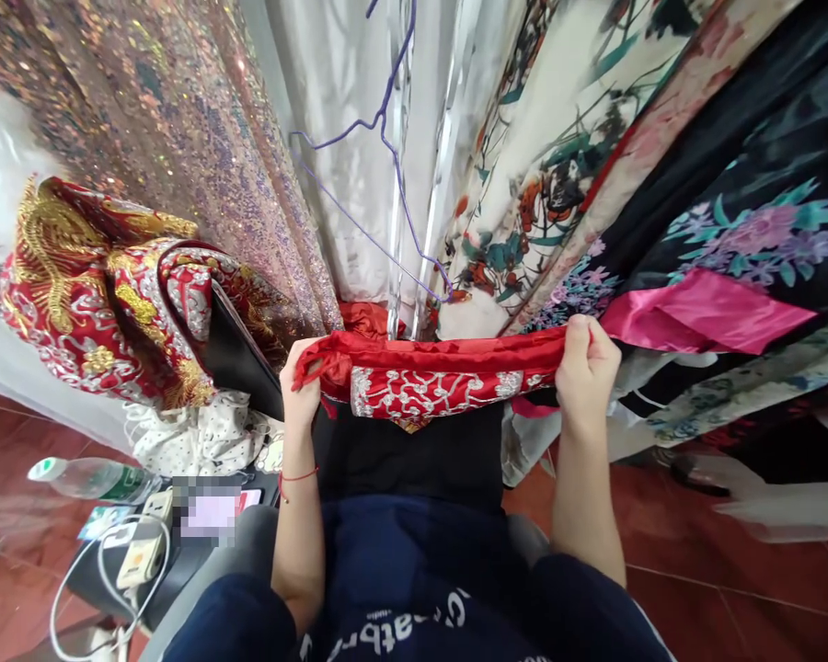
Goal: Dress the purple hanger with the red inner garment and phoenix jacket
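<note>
Red satin strip with silver embroidery [436,391] — we pinch ends in left hand [301,382] and right hand [588,357]; careless lifting could snag purple wire hanger [382,119] beyond hands.

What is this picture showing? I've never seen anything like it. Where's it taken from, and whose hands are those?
There's no robot here, just a person. A camera worn on the head looks forward and down, so you see roughly what they'd see. The left hand and right hand grip opposite ends of a red cloth piece with silver embroidery. Ahead are a purple hanger and hanging garments. At the person's left, a dark surface bears a power strip, with a plastic bottle close by.
</note>
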Available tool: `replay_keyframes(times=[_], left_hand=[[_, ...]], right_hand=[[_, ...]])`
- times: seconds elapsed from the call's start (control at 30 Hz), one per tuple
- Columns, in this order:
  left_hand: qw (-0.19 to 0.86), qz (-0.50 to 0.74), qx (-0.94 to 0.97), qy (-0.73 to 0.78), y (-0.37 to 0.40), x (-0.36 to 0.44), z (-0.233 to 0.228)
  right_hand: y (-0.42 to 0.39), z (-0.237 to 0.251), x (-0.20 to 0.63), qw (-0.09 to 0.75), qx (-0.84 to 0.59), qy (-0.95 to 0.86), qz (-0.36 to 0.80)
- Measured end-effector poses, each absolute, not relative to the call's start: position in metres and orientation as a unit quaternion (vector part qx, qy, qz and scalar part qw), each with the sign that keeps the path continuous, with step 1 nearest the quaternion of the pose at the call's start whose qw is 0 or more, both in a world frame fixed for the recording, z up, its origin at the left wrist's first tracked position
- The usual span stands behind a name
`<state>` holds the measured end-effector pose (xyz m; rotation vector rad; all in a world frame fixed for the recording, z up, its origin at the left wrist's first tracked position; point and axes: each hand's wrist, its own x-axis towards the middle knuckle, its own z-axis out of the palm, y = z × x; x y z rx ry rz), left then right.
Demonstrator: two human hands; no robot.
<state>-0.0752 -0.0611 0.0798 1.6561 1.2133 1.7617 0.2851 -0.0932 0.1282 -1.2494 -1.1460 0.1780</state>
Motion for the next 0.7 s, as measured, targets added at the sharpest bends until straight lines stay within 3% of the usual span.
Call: replay_keyframes(times=[0.17,0.37,0.43,0.5,0.7], left_hand=[[0.235,0.631,0.561,0.482,-0.068,-0.087,0.081],[0.496,0.472,0.649,0.331,-0.098,-0.117,0.098],[0.537,0.446,0.667,0.261,-0.106,-0.121,0.103],[0.533,0.415,0.69,0.261,-0.111,-0.12,0.107],[0.379,0.276,0.734,0.492,-0.109,-0.099,0.108]], right_hand=[[-0.087,0.122,0.299,0.699,-0.55,-0.449,0.086],[-0.081,0.119,0.302,0.711,-0.558,-0.421,0.076],[-0.081,0.121,0.297,0.718,-0.555,-0.414,0.073],[-0.083,0.122,0.289,0.718,-0.551,-0.417,0.08],[-0.091,0.123,0.25,0.703,-0.517,-0.466,0.148]])
